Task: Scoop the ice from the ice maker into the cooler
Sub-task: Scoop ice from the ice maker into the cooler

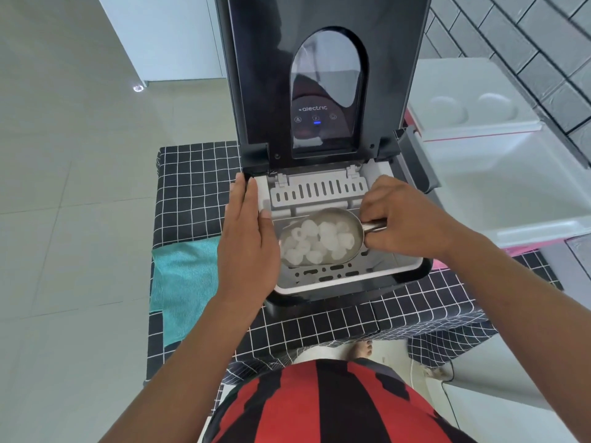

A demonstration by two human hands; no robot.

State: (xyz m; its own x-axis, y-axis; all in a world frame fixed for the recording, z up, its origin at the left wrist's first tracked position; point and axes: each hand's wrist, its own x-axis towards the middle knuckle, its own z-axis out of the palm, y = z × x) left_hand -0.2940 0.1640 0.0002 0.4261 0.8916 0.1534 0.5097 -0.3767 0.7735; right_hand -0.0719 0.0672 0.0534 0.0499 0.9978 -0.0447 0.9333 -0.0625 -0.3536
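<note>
Evidently the job is mid-course: the white cooler (511, 187) stands open just right of the ice maker (319, 155), and no ice shows in the part of it in view. The ice maker's raised lid (319, 75) walls off the far side, so I judge the open room runs rightward, over the basket's white rim (412, 266) and the grey latch on the cooler's near side. The left hand (246, 247) lies flat, fingers straight, on the maker's left edge. The right hand (403, 219) grips the handle of the metal scoop (326, 238), which sits in the basket loaded with ice (316, 241).
</note>
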